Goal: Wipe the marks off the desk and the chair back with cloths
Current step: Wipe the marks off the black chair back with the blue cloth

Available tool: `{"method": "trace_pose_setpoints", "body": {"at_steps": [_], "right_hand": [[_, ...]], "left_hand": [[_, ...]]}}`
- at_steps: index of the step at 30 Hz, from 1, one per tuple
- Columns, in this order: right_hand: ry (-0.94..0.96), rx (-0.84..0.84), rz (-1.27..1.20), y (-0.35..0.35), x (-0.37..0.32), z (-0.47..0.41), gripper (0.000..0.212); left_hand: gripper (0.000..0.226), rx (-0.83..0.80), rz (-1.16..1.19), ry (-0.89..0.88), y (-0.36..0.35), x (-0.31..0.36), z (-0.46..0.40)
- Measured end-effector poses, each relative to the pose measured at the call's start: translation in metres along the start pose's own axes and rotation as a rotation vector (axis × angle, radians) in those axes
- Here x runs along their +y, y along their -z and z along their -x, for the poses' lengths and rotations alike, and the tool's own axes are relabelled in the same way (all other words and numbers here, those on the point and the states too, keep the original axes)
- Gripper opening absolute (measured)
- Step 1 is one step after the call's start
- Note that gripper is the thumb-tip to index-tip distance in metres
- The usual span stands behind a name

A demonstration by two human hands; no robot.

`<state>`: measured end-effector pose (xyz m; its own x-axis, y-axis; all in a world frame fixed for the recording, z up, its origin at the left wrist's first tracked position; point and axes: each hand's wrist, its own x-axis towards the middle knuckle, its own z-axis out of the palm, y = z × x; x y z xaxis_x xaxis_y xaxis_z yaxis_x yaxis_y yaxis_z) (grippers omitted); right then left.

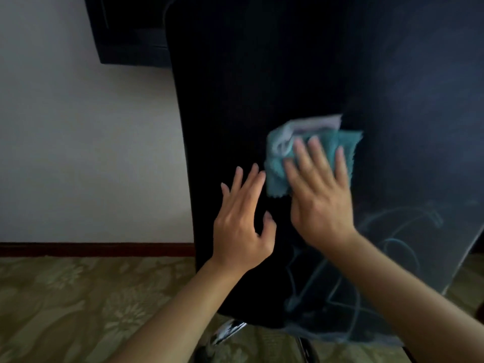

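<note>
Head view: right hand (320, 195), fingers flat on teal cloth (277, 163), seemingly upright, against chair back (248, 87).

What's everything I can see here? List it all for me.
chair back: one, black, upright, centre
marks: several pale bluish scribbles, low on the chair back, right
cloth: one, teal with a pale fold, flat against the chair back
chair base: one, shiny metal, under the chair back
wall: white, left
skirting: dark red strip, foot of the wall
carpet: greenish, flower pattern
dark furniture: one, top left
left hand: fingers straight, beside the cloth
right hand: presses the cloth flat
</note>
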<state>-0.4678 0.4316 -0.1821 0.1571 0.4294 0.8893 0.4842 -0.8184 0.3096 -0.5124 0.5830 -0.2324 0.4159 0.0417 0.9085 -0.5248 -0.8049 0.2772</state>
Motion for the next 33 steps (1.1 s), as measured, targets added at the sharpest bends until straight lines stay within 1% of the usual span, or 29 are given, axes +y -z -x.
{"method": "trace_pose_setpoints", "body": {"at_steps": [3,4,5,6,10,12,14,16,18,19,21,23,25,26,27,29,31,32,33], "right_hand": [[0.232,-0.222,0.007,-0.001,-0.013,0.067,0.049],[0.296,-0.283,0.033,0.002,-0.010,0.081,0.051],[0.321,-0.304,0.041,0.004,-0.004,0.084,0.051],[0.300,-0.280,0.033,0.005,0.002,0.077,0.050],[0.014,-0.023,0.001,0.007,0.017,0.006,0.045],[-0.035,0.021,-0.008,0.004,0.014,0.001,0.045],[0.002,-0.047,-0.025,-0.002,-0.004,0.028,0.045],[0.115,-0.171,-0.012,-0.005,-0.020,0.064,0.045],[0.217,-0.257,0.008,0.001,-0.016,0.074,0.047],[0.243,-0.253,0.004,0.005,-0.009,0.064,0.048],[0.199,-0.156,-0.014,0.013,0.005,0.025,0.048],[0.069,-0.017,-0.006,0.020,0.019,-0.020,0.048],[-0.058,0.066,0.009,0.021,0.021,-0.043,0.048],[-0.074,0.068,0.010,0.018,0.014,-0.039,0.048],[-0.048,0.029,0.004,0.014,0.004,-0.027,0.049],[0.093,-0.113,0.007,0.007,-0.018,0.013,0.051],[0.223,-0.228,0.037,0.011,-0.022,0.035,0.053],[0.244,-0.229,0.044,0.016,-0.012,0.029,0.051],[0.229,-0.185,0.054,0.021,0.000,0.014,0.049]], "left_hand": [[0.056,-0.006,0.010,-0.032,0.001,-0.004,0.002],[0.056,-0.016,0.006,-0.056,0.001,-0.006,0.002],[0.057,-0.019,-0.001,-0.079,0.001,-0.007,0.002],[0.059,-0.016,-0.007,-0.092,0.001,-0.008,0.002],[0.063,-0.006,-0.077,-0.096,-0.002,-0.009,0.002],[0.062,-0.011,-0.102,-0.093,-0.002,-0.009,0.001],[0.056,-0.019,-0.104,-0.078,0.001,-0.008,0.001],[0.048,-0.035,-0.109,-0.066,0.004,-0.008,0.001],[0.049,-0.055,-0.118,-0.067,0.008,-0.008,-0.001],[0.051,-0.059,-0.116,-0.066,0.011,-0.008,-0.002],[0.059,-0.070,-0.120,-0.065,0.016,-0.006,-0.004],[0.062,-0.071,-0.109,-0.051,0.018,-0.003,-0.003],[0.058,-0.048,-0.082,-0.028,0.019,0.000,-0.005],[0.057,-0.038,-0.080,-0.016,0.020,0.000,-0.008],[0.055,-0.034,-0.084,-0.007,0.021,0.001,-0.011],[0.049,-0.048,-0.094,0.009,0.023,0.003,-0.017],[0.043,-0.079,-0.091,0.000,0.027,0.007,-0.021],[0.042,-0.087,-0.080,-0.020,0.030,0.010,-0.024],[0.043,-0.089,-0.068,-0.045,0.032,0.014,-0.028]]}}
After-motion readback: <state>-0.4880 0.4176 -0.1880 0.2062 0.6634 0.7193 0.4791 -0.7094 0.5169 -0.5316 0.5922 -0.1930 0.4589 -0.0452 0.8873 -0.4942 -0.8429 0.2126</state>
